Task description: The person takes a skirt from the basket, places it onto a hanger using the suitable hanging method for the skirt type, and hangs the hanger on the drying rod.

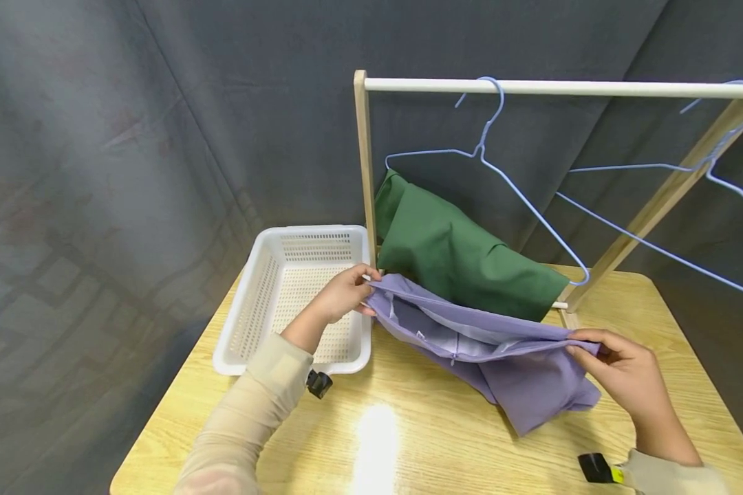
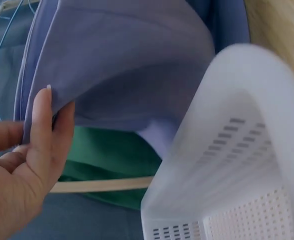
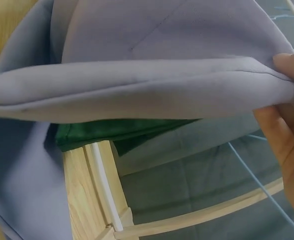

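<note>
A purple skirt (image 1: 526,385) is stretched between my two hands above the table, its waist opening facing up with a small zipper and a white label inside. My left hand (image 1: 345,294) pinches one end of the waist edge, beside the basket's right rim. At the other end, my right hand (image 1: 622,368) grips the waist edge between thumb and fingers. The skirt's lower part sags toward the tabletop. Just behind it a green garment (image 1: 452,240) hangs tilted from a blue wire hanger (image 1: 526,199); its lower part is hidden by the skirt.
A white perforated basket (image 1: 235,330) stands on the wooden table (image 1: 322,440) at left. A rack with wooden posts (image 1: 365,151) and a white rail (image 1: 594,89) rises at the back. Another blue hanger (image 1: 647,166) hangs at its right end. Grey curtain lies behind.
</note>
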A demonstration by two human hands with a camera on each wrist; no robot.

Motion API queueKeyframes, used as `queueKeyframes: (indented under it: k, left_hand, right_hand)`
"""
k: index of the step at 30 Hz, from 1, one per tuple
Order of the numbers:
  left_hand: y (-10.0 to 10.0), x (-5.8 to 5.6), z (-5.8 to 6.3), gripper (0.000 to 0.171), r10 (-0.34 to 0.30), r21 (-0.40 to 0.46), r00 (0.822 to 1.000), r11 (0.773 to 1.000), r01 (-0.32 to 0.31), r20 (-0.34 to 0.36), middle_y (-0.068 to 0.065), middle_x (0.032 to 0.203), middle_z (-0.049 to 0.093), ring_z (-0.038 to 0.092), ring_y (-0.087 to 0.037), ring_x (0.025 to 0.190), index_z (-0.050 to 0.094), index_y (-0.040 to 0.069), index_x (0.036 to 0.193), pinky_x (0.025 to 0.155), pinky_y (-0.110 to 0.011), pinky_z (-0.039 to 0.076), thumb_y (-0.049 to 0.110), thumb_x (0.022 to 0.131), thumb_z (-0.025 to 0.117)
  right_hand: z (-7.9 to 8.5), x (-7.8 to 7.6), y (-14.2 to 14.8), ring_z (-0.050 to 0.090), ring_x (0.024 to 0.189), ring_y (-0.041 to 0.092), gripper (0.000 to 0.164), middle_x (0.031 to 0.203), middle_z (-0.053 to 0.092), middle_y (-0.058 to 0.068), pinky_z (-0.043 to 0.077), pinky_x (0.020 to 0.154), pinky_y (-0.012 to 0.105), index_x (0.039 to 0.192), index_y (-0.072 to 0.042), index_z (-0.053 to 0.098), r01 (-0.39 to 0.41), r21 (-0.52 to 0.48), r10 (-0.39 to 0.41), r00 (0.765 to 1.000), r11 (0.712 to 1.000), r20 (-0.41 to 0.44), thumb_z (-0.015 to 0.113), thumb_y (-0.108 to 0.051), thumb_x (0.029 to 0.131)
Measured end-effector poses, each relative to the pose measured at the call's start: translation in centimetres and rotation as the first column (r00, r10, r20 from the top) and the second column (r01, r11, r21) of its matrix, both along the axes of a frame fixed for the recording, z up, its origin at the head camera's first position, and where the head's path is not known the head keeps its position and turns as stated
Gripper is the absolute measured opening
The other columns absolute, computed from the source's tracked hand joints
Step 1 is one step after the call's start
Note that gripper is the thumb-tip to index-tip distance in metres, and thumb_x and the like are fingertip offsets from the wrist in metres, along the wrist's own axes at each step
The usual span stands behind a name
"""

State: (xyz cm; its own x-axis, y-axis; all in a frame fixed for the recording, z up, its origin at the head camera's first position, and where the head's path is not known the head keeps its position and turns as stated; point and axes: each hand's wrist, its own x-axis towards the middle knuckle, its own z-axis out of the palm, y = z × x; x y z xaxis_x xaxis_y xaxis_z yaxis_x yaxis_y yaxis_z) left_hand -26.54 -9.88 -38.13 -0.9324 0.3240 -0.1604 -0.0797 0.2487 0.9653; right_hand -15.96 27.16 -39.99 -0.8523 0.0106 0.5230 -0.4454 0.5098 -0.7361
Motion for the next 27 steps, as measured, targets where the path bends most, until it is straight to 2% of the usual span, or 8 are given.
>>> queueKeyframes:
  k: [4, 10, 14, 19, 22, 25, 27]
  left_hand:
    - [0.46, -0.05, -0.16, 0.026, 0.033, 0.014, 0.999, 0.999, -0.033, -0.031, -0.012, 0.082, 0.044, 0.053, -0.018, 0.063, 0.051, 0.001, 0.107, 0.062, -0.031, 0.05, -0.006, 0.086, 0.038]
    - [0.54, -0.03, -0.08, 0.024, 0.045, 0.002, 0.996, 0.999, -0.045, -0.074, -0.01, 0.079, 0.04, 0.052, -0.018, 0.068, 0.053, -0.001, 0.104, 0.063, -0.028, 0.05, -0.006, 0.084, 0.043]
    - [0.47, 0.23, 0.22, 0.024, 0.049, -0.09, 0.987, 0.994, -0.063, -0.153, -0.008, 0.08, 0.043, 0.05, -0.016, 0.068, 0.055, 0.002, 0.101, 0.061, -0.025, 0.048, -0.003, 0.078, 0.051]
    - [0.4, 0.49, 0.56, 0.028, 0.048, -0.218, 0.966, 0.97, -0.106, -0.254, -0.004, 0.075, 0.048, 0.045, -0.015, 0.066, 0.057, 0.003, 0.099, 0.052, -0.022, 0.039, -0.001, 0.071, 0.057]
    - [0.45, 0.47, 0.6, 0.026, 0.041, -0.282, 0.952, 0.95, -0.131, -0.304, -0.003, 0.075, 0.05, 0.045, -0.015, 0.066, 0.06, 0.004, 0.098, 0.052, -0.022, 0.038, -0.001, 0.073, 0.055]
    - [0.55, 0.46, 0.62, 0.023, 0.04, -0.336, 0.935, 0.927, -0.166, -0.352, -0.005, 0.081, 0.054, 0.047, -0.015, 0.068, 0.063, 0.006, 0.096, 0.054, -0.022, 0.039, 0.0, 0.076, 0.053]
    - [0.61, 0.44, 0.57, 0.021, 0.057, -0.328, 0.933, 0.927, -0.181, -0.354, -0.007, 0.089, 0.054, 0.052, -0.015, 0.072, 0.063, 0.005, 0.095, 0.058, -0.021, 0.044, 0.0, 0.079, 0.051]
  right_hand:
    - [0.09, -0.15, -0.34, 0.042, 0.05, 0.001, 0.025, 0.065, 0.056, -0.016, 0.035, 0.044, 0.012, 0.078, -0.001, 0.064, 0.097, -0.024, -0.096, 0.995, 0.995, 0.016, 0.065, 0.018, 0.062]
    - [0.37, -0.27, -0.52, 0.042, 0.048, -0.001, 0.024, 0.06, 0.053, -0.016, 0.035, 0.044, 0.01, 0.074, 0.001, 0.061, 0.161, -0.055, -0.162, 0.987, 0.985, -0.015, 0.064, 0.021, 0.06]
    - [0.41, -0.22, -0.45, 0.044, 0.049, -0.001, 0.022, 0.062, 0.055, -0.016, 0.036, 0.045, 0.008, 0.074, 0.004, 0.06, 0.205, -0.091, -0.208, 0.978, 0.975, -0.019, 0.064, 0.021, 0.06]
    - [0.2, -0.19, -0.11, 0.047, 0.054, -0.001, 0.021, 0.068, 0.057, -0.015, 0.039, 0.048, 0.007, 0.074, 0.008, 0.058, 0.223, -0.134, -0.231, 0.972, 0.965, -0.043, 0.064, 0.022, 0.059]
    - [0.18, -0.2, -0.12, 0.048, 0.054, -0.003, 0.022, 0.068, 0.056, -0.017, 0.039, 0.049, 0.006, 0.073, 0.009, 0.057, 0.232, -0.13, -0.24, 0.969, 0.964, -0.049, 0.064, 0.023, 0.059]
    - [0.34, -0.15, -0.33, 0.051, 0.056, -0.005, 0.021, 0.068, 0.056, -0.018, 0.041, 0.051, 0.006, 0.073, 0.008, 0.058, 0.258, -0.127, -0.263, 0.964, 0.958, -0.026, 0.065, 0.021, 0.059]
    - [0.46, -0.14, -0.47, 0.053, 0.057, -0.005, 0.019, 0.068, 0.057, -0.017, 0.041, 0.052, 0.006, 0.073, 0.007, 0.059, 0.28, -0.13, -0.282, 0.959, 0.951, 0.003, 0.066, 0.02, 0.06]
